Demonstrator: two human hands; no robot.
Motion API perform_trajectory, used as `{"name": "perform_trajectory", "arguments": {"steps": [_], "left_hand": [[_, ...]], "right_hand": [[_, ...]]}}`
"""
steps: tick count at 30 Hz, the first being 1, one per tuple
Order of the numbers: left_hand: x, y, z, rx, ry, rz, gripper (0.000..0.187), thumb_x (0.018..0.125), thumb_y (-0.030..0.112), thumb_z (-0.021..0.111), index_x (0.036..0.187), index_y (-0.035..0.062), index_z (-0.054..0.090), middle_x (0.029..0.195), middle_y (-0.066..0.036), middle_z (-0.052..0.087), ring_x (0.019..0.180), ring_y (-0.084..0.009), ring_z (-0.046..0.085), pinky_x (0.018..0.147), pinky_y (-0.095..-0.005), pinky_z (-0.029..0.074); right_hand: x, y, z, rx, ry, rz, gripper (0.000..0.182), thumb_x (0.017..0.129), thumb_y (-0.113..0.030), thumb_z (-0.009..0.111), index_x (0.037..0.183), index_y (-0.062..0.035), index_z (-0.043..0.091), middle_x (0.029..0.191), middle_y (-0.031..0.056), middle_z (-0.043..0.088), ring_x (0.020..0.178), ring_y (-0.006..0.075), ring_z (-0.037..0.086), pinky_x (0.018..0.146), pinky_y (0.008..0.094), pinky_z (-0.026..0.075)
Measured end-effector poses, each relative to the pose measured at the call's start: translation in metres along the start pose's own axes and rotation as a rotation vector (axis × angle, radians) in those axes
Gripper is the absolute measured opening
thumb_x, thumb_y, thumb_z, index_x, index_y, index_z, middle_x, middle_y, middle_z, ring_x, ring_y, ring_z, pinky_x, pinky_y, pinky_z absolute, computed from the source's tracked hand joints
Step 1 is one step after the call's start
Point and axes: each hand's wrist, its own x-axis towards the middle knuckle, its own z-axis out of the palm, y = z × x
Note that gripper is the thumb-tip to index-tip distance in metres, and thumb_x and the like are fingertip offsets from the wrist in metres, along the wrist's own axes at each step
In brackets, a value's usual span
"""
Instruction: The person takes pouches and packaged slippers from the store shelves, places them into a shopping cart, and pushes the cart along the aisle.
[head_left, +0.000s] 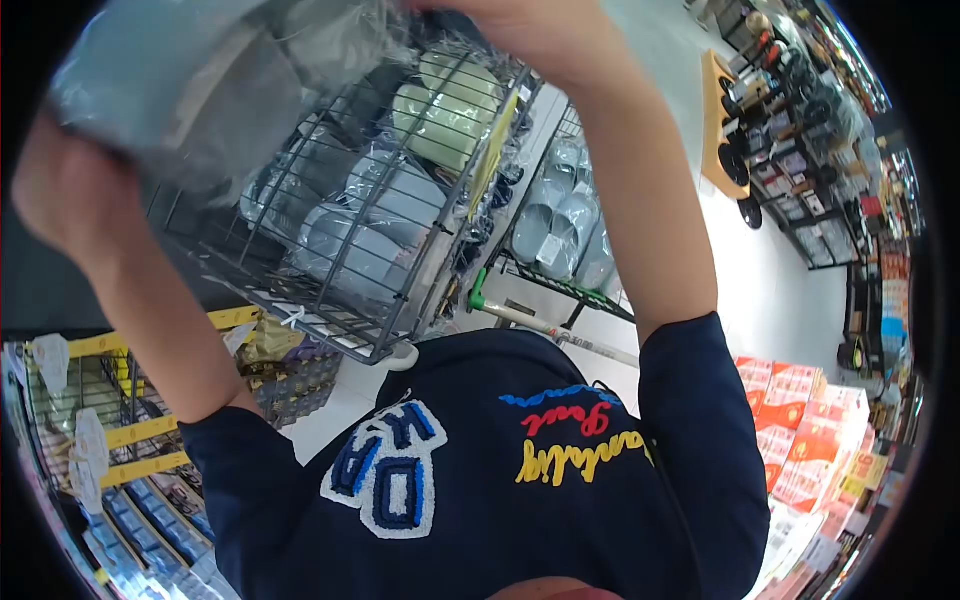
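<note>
Across the upper left, a blurred bundle of grey slippers [215, 95] in clear plastic wrap is held up above a wire basket. My left hand [80, 190], smeared a little by motion, is closed at its lower left edge, with the fingers mostly behind the bundle. At the top edge of the view my right hand [525, 30] reaches left to the plastic and appears closed on it; its fingertips are cut off. Below both hands, the wire basket [330, 215] contains plastic-wrapped pale blue slippers [385, 215] and pale green slippers [450, 110].
A second wire basket with green corners [480, 290] holds grey wrapped slippers [560, 215] to the right. Racks with yellow strips [150, 430] stand at lower left. Red and white boxes [790, 420] are stacked at right. Crowded shelves [800, 140] line the far side beyond the white floor.
</note>
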Motion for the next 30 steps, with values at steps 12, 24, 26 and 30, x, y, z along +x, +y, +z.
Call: {"name": "perform_trajectory", "arguments": {"steps": [12,24,26,30], "left_hand": [[-0.003,0.074,0.117,-0.142,-0.401,-0.553,0.06,0.101,0.045,0.057,0.142,0.003,0.046,0.132,-0.018,0.054,0.12,-0.0274,0.059,0.103,-0.0444,0.051],[-0.124,0.097,0.383,0.17,-1.43,-0.578,0.099,0.09,0.059,0.065,0.149,-0.0098,0.025,0.119,-0.023,0.064,0.102,-0.0274,0.07,0.082,-0.0385,0.06],[-0.172,0.078,0.43,0.146,-1.464,-0.722,0.11,0.088,0.066,0.065,0.153,-0.0084,0.017,0.124,-0.023,0.061,0.102,-0.0263,0.069,0.078,-0.038,0.06],[-0.279,0.044,0.485,0.051,-1.533,-1.093,0.102,0.088,0.051,0.072,0.153,-0.0038,0.017,0.133,-0.025,0.055,0.107,-0.0294,0.066,0.081,-0.04,0.059]], "right_hand": [[-0.13,0.068,-0.075,0.065,0.206,-0.072,0.052,0.093,-0.025,0.069,0.136,0.0009,0.054,0.128,0.0134,0.064,0.111,0.0216,0.064,0.1,0.0372,0.05],[-0.317,0.183,-0.182,0.891,0.806,0.332,0.042,0.097,-0.021,0.065,0.131,0.0025,0.056,0.12,0.0138,0.069,0.104,0.0237,0.071,0.092,0.0383,0.059],[-0.348,0.214,-0.206,1.007,0.85,0.39,0.04,0.096,-0.021,0.065,0.127,0.0036,0.059,0.116,0.0141,0.07,0.101,0.0241,0.072,0.091,0.0384,0.059],[-0.403,0.304,-0.248,1.105,0.91,0.403,0.034,0.098,-0.019,0.062,0.123,0.0037,0.06,0.114,0.0151,0.071,0.101,0.0243,0.072,0.09,0.0383,0.059]]}}
